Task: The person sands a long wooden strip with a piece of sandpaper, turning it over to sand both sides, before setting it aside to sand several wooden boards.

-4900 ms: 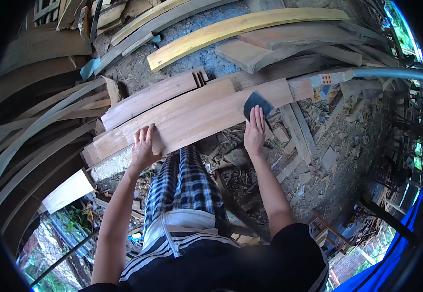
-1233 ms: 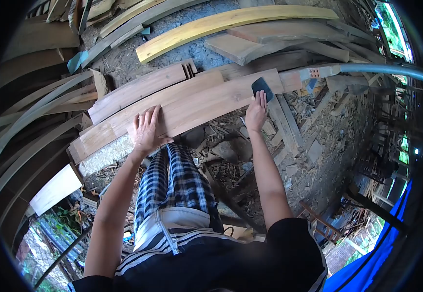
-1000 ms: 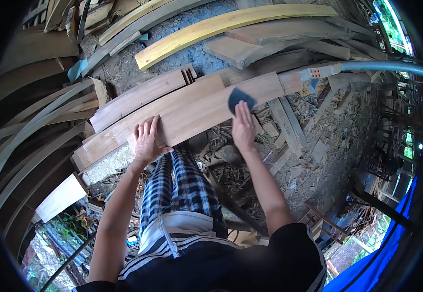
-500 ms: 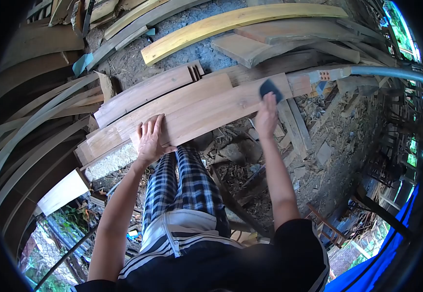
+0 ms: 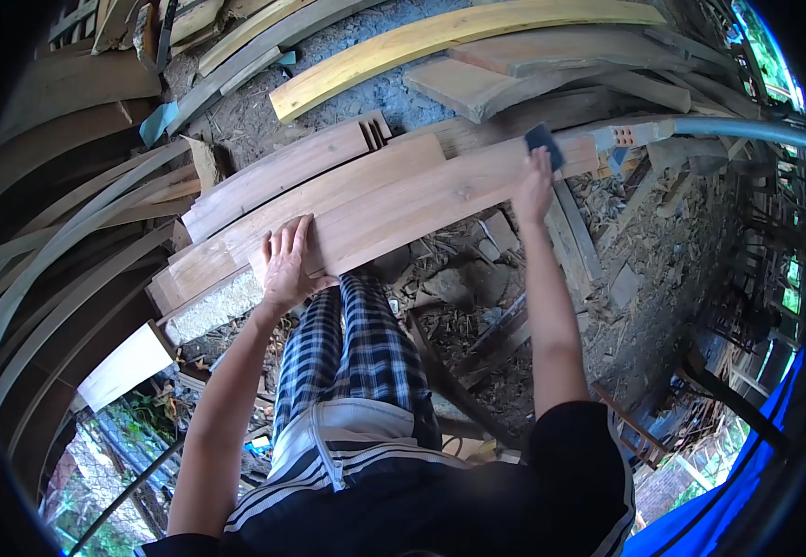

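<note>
A long, smooth wooden board point(image 5: 421, 209) slants across in front of me, its right end farther away. My left hand point(image 5: 286, 265) grips its left end, with the fingers over the top face and the thumb at the near edge. Near the far right end, my right hand point(image 5: 534, 188) holds a dark rectangular piece of sandpaper point(image 5: 544, 147) against the board's face. Behind and beneath lies another plank point(image 5: 356, 176). Beyond that is a grooved piece of timber point(image 5: 282, 172) with slots cut at its right end.
A yellow beam point(image 5: 458, 45) and weathered planks point(image 5: 551, 88) lie farther off. Long boards point(image 5: 59, 269) are stacked on the left. A grey-blue pipe point(image 5: 746, 132) runs to the right. Wood scraps and stones point(image 5: 458, 283) litter the ground below; a blue tarp point(image 5: 737, 492) hangs lower right.
My right hand has slid the sandpaper to the right and away along the board, toward its far end. My left hand keeps its place on the left end.
</note>
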A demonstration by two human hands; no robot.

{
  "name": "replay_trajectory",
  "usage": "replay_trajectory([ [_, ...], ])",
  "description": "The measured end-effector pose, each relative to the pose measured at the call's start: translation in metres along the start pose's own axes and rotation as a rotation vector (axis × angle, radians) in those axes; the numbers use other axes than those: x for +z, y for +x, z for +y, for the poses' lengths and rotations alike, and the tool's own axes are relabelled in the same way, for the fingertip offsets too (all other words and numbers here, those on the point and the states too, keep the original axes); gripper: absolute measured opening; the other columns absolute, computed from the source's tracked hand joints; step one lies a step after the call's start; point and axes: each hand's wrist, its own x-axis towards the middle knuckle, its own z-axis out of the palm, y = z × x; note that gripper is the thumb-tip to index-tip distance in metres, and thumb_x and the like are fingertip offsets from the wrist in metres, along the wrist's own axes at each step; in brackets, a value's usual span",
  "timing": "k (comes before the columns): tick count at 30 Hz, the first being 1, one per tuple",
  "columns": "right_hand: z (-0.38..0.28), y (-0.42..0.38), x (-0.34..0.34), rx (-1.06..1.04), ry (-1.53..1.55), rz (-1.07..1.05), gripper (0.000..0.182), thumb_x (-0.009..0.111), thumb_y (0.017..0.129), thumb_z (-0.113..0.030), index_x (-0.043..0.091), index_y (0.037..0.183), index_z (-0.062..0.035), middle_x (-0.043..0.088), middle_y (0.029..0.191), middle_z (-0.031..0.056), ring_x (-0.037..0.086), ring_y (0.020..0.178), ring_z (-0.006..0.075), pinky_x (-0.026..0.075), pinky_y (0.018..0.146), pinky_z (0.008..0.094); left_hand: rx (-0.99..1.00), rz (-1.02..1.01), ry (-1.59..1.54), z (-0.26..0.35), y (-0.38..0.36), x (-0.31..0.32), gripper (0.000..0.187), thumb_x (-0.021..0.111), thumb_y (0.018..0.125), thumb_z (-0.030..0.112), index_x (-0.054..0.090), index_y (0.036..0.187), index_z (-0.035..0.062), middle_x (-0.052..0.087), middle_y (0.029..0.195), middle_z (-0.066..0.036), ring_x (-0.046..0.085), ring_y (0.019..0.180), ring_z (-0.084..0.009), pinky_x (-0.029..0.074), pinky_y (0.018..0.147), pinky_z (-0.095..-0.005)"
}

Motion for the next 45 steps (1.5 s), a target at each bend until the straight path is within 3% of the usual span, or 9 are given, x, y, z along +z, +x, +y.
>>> replay_trajectory([
  [4,-0.008,0.007,-0.001,0.103,-0.014,-0.023,0.039,0.041,0.096,-0.019,0.051,0.124,0.0062,0.044,0.136,0.0214,0.039,0.130,0.0311,0.033,0.106,0.0392,0.007,0.007,0.017,-0.001,0.000,0.001,0.121,0.087,0.046,0.042,0.022,0.143,0.0103,0.037,0.136,-0.010,0.033,0.129,-0.0301,0.013,0.110,-0.0514],
  [10,-0.035,-0.029,-0.010,-0.262,0.080,-0.049,0.040,0.050,0.091,-0.014,0.049,0.126,0.0048,0.044,0.137,0.0194,0.040,0.129,0.0305,0.032,0.108,0.0379,0.012,0.042,0.011,-0.002,0.000,0.003,0.122,0.086,0.045,0.045,0.023,0.143,0.0100,0.038,0.135,-0.010,0.034,0.128,-0.0301,0.013,0.110,-0.0515],
  [16,0.000,-0.003,-0.001,0.056,-0.039,-0.006,0.041,0.051,0.090,-0.012,0.048,0.127,0.0049,0.043,0.137,0.0210,0.040,0.129,0.0316,0.032,0.107,0.0374,0.008,0.015,0.003,-0.002,0.000,0.003,0.121,0.086,0.046,0.045,0.023,0.143,0.0099,0.037,0.136,-0.011,0.033,0.129,-0.0305,0.013,0.110,-0.0510],
  [21,-0.068,-0.079,-0.032,-0.316,0.146,-0.118,0.043,0.055,0.086,-0.008,0.048,0.126,0.0047,0.044,0.137,0.0193,0.038,0.131,0.0313,0.032,0.108,0.0379,0.012,0.029,-0.002,-0.002,-0.001,0.002,0.120,0.086,0.047,0.045,0.023,0.143,0.0098,0.037,0.137,-0.011,0.031,0.129,-0.0310,0.013,0.110,-0.0510],
  [24,-0.035,-0.065,-0.029,-0.382,0.096,-0.096,0.043,0.054,0.086,-0.008,0.048,0.127,0.0044,0.043,0.138,0.0184,0.038,0.131,0.0314,0.032,0.108,0.0385,0.018,0.031,0.016,-0.005,-0.002,0.003,0.120,0.086,0.047,0.045,0.023,0.143,0.0098,0.035,0.138,-0.011,0.030,0.130,-0.0304,0.013,0.110,-0.0513],
  [30,-0.021,-0.047,-0.007,0.017,-0.031,0.029,0.038,0.044,0.094,-0.013,0.049,0.125,0.0069,0.043,0.138,0.0207,0.038,0.131,0.0314,0.029,0.110,0.0364,0.030,0.041,-0.016,-0.002,0.000,0.003,0.121,0.086,0.046,0.044,0.023,0.143,0.0097,0.036,0.137,-0.011,0.032,0.130,-0.0303,0.013,0.110,-0.0525],
  [36,-0.065,-0.078,-0.032,-0.333,0.141,-0.099,0.042,0.052,0.086,-0.005,0.048,0.127,0.0041,0.045,0.136,0.0193,0.039,0.130,0.0306,0.030,0.109,0.0393,0.018,0.037,-0.007,-0.001,-0.001,0.002,0.120,0.087,0.046,0.042,0.023,0.142,0.0098,0.035,0.138,-0.011,0.031,0.131,-0.0299,0.013,0.110,-0.0519],
  [40,0.000,-0.021,-0.008,-0.068,0.004,0.042,0.037,0.045,0.094,-0.017,0.053,0.122,0.0050,0.046,0.134,0.0208,0.040,0.129,0.0323,0.032,0.107,0.0387,0.017,0.036,-0.006,0.000,-0.001,0.002,0.119,0.087,0.047,0.041,0.023,0.142,0.0098,0.035,0.138,-0.010,0.029,0.132,-0.0296,0.013,0.111,-0.0511],
  [45,0.005,0.010,-0.006,0.202,-0.072,-0.117,0.044,0.033,0.099,-0.026,0.052,0.124,0.0057,0.045,0.136,0.0207,0.039,0.129,0.0329,0.031,0.108,0.0380,0.007,0.036,-0.002,-0.001,-0.002,0.002,0.119,0.087,0.048,0.041,0.023,0.143,0.0097,0.035,0.138,-0.010,0.028,0.133,-0.0299,0.012,0.111,-0.0515],
])
